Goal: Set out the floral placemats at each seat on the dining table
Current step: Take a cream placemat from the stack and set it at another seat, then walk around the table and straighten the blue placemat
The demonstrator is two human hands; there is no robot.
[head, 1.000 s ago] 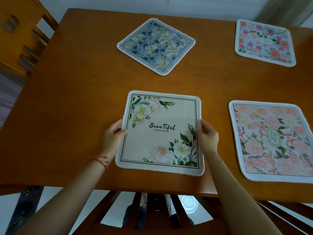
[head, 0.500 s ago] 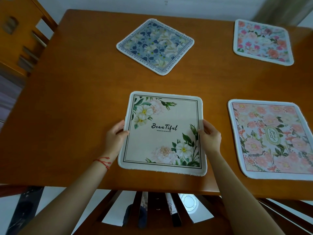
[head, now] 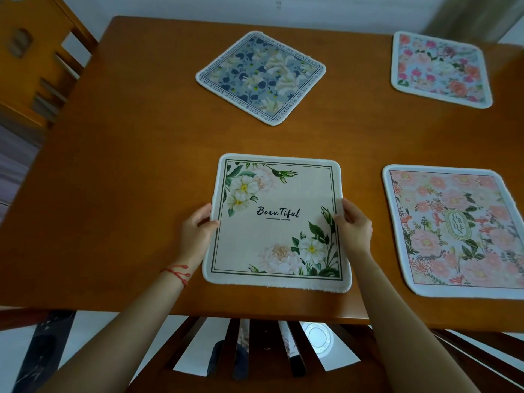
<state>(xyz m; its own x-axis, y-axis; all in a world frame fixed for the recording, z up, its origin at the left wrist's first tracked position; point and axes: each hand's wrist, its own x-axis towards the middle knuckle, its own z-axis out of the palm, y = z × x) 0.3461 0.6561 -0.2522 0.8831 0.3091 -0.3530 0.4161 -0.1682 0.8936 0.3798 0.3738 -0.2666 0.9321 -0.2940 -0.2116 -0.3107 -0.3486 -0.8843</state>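
A cream placemat [head: 276, 222] with white flowers and the word "Beautiful" lies flat near the front edge of the wooden dining table [head: 136, 165]. My left hand [head: 195, 236] grips its left edge and my right hand [head: 354, 231] grips its right edge. A pink "Garden" placemat [head: 459, 231] lies to its right. At the far side lie a blue-grey floral placemat [head: 261, 76], turned at an angle, and a pink and white floral placemat [head: 439, 68].
A slatted wooden chair back [head: 269, 350] stands below the table's front edge, between my arms. Another wooden chair [head: 31, 61] stands at the table's left end. A white wall runs behind the far edge.
The cream placemat has shifted slightly to the right and turned a little straighter on the table, with both hands staying on its side edges.
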